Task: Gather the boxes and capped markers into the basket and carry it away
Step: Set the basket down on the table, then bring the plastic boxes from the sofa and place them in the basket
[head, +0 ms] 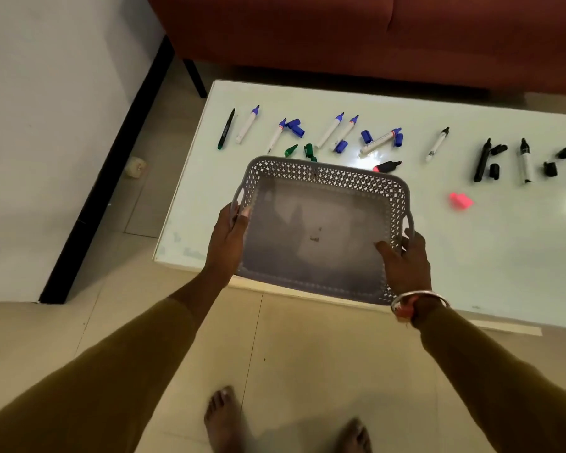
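basket (321, 178) held between both grips, left hand (226, 240) and right hand (406, 263) clamped on its sides.

No text could be read anywhere. The green marker (225, 129) at the left end of the row on the desk (504, 256) carried pale print along its barrel, too small and blurred to make out. A white marker (377, 142) bore a dark label, equally unreadable.
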